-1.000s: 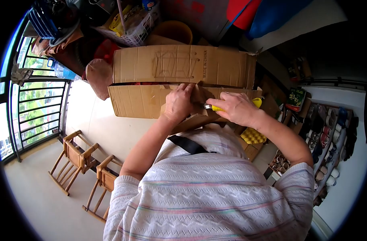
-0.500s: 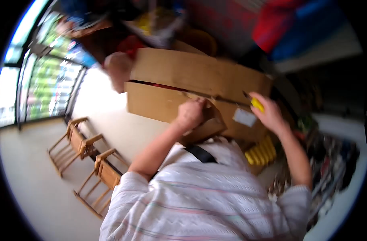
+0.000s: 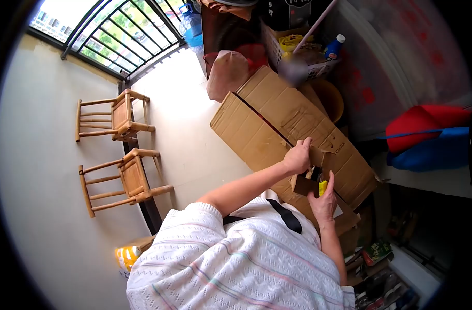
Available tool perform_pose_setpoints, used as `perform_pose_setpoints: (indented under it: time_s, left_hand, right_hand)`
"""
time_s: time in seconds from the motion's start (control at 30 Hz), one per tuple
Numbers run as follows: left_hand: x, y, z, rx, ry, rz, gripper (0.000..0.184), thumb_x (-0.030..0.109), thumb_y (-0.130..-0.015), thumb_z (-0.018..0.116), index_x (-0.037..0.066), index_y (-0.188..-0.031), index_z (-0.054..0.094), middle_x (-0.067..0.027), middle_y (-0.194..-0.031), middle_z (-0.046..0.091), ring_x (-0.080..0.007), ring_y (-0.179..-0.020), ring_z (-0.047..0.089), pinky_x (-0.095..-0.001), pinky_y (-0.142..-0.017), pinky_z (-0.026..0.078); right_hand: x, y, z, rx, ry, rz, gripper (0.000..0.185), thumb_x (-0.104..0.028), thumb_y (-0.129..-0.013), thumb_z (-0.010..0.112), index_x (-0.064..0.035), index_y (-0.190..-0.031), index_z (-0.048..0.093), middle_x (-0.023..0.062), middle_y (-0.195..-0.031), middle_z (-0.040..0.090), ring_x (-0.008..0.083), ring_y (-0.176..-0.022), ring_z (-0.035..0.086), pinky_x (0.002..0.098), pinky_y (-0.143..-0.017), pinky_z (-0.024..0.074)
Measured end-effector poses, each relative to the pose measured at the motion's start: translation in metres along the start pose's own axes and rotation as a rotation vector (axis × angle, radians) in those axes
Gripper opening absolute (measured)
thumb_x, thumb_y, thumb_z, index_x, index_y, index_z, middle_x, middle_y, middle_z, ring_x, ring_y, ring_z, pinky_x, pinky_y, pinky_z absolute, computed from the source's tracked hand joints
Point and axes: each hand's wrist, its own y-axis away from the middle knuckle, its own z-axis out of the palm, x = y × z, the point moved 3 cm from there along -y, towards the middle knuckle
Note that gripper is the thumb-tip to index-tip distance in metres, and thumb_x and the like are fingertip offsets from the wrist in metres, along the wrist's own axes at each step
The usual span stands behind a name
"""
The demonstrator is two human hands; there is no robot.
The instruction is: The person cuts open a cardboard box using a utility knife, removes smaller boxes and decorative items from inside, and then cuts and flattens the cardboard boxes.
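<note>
A large brown cardboard box (image 3: 256, 135) lies in front of me, a long dark slit running between its top panels. My left hand (image 3: 298, 157) is closed on a raised cardboard flap (image 3: 318, 155) near the box's middle. Beside it, a dark opening shows in the cardboard. My right hand (image 3: 325, 204) grips a yellow utility knife (image 3: 323, 187), pointed toward that opening, close below the left hand. The blade's tip is hard to make out against the dark gap.
Two bamboo chairs (image 3: 123, 118) stand along the wall at left. Behind the box are a basket (image 3: 318, 68) of items, a blue bottle (image 3: 335, 47) and a round brown tub (image 3: 329, 101). Red and blue cloth (image 3: 427, 144) lies to the right. A water jug (image 3: 191, 26) stands near the railing.
My view has turned, so the box now lies diagonally. My right hand has brought the knife from apart on the right to the opening beside my left hand, which still grips the cardboard.
</note>
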Motion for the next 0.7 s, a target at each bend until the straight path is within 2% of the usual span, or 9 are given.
perform_pose_setpoints:
  time_s: [0.07,0.3,0.33,0.4,0.43,0.5,0.57,0.63,0.7]
  left_hand:
    - [-0.011,-0.004,0.001,-0.002,0.076,0.011,0.062,-0.001,-0.070,0.054,0.000,-0.127,0.030,-0.0264,-0.118,0.043,-0.0401,-0.104,0.049,-0.0407,-0.088,0.043]
    - [-0.022,-0.003,-0.002,-0.115,0.179,-0.109,0.062,0.001,-0.068,0.054,0.000,-0.126,0.032,-0.0266,-0.118,0.046,-0.0390,-0.108,0.048,-0.0400,-0.092,0.041]
    - [-0.030,-0.003,0.001,-0.148,0.245,-0.129,0.062,0.002,-0.067,0.056,0.001,-0.125,0.033,-0.0265,-0.118,0.046,-0.0390,-0.107,0.049,-0.0417,-0.085,0.045]
    - [-0.031,-0.001,0.004,-0.008,-0.092,-0.003,0.065,0.003,-0.066,0.058,0.003,-0.125,0.033,-0.0252,-0.112,0.046,-0.0398,-0.095,0.053,-0.0438,-0.078,0.048]
    - [-0.013,0.005,-0.003,-0.008,-0.221,-0.067,0.067,0.004,-0.065,0.059,0.005,-0.127,0.033,-0.0231,-0.116,0.043,-0.0376,-0.101,0.049,-0.0423,-0.080,0.047]
    - [0.007,0.014,-0.003,0.197,-0.707,0.438,0.050,0.008,-0.067,0.055,0.007,-0.117,0.050,-0.0184,-0.125,0.040,-0.0342,-0.121,0.032,-0.0410,-0.097,0.034]
    - [0.022,0.025,0.002,-0.004,-0.810,0.611,0.036,0.010,-0.069,0.053,0.007,-0.104,0.060,-0.0178,-0.119,0.047,-0.0315,-0.120,0.036,-0.0389,-0.102,0.027]
    - [0.022,0.029,0.021,-0.583,-0.907,0.465,0.037,0.011,-0.069,0.056,0.006,-0.106,0.059,-0.0156,-0.102,0.058,-0.0287,-0.108,0.049,-0.0372,-0.095,0.035]
    - [0.016,0.037,0.028,-0.710,-0.757,0.375,0.036,0.015,-0.070,0.059,0.005,-0.105,0.059,-0.0146,-0.093,0.060,-0.0286,-0.097,0.055,-0.0372,-0.088,0.041]
  right_hand:
    - [0.017,-0.005,0.001,0.005,0.018,0.075,0.075,-0.009,-0.066,0.061,-0.0077,-0.132,0.025,0.0285,-0.107,0.052,0.0453,-0.095,0.051,0.0453,-0.081,0.0425]
    - [0.051,-0.012,-0.022,0.185,0.081,-0.264,0.064,-0.001,-0.068,0.053,-0.0080,-0.129,0.033,0.0257,-0.106,0.054,0.0430,-0.092,0.054,0.0452,-0.079,0.0447]
    - [0.062,-0.014,-0.025,0.070,-0.074,-0.115,0.057,0.001,-0.069,0.052,-0.0042,-0.124,0.040,0.0235,-0.108,0.054,0.0371,-0.095,0.056,0.0398,-0.082,0.0448]
    - [0.068,-0.019,-0.022,0.040,-0.333,-0.069,0.052,0.000,-0.069,0.053,-0.0006,-0.121,0.045,0.0198,-0.106,0.057,0.0245,-0.099,0.055,0.0323,-0.084,0.0427]
    - [0.076,-0.024,-0.017,0.029,-0.327,-0.065,0.052,0.000,-0.069,0.053,-0.0007,-0.120,0.046,0.0187,-0.104,0.057,0.0241,-0.097,0.056,0.0317,-0.084,0.0426]
    - [0.066,-0.028,-0.021,0.015,-0.356,-0.023,0.050,-0.002,-0.069,0.053,-0.0013,-0.119,0.046,0.0195,-0.100,0.058,0.0281,-0.093,0.057,0.0335,-0.081,0.0439]
    - [0.062,-0.031,-0.024,-0.056,-0.336,0.074,0.047,-0.005,-0.069,0.053,-0.0017,-0.116,0.047,0.0219,-0.096,0.059,0.0346,-0.089,0.057,0.0366,-0.077,0.0450]
    - [0.057,-0.033,-0.028,-0.092,-0.285,0.057,0.045,-0.006,-0.070,0.053,-0.0017,-0.114,0.048,0.0227,-0.092,0.059,0.0375,-0.086,0.057,0.0385,-0.075,0.0453]
    - [0.052,-0.031,-0.029,-0.119,-0.268,0.022,0.043,-0.007,-0.070,0.053,-0.0017,-0.112,0.048,0.0225,-0.090,0.059,0.0380,-0.084,0.057,0.0394,-0.074,0.0454]
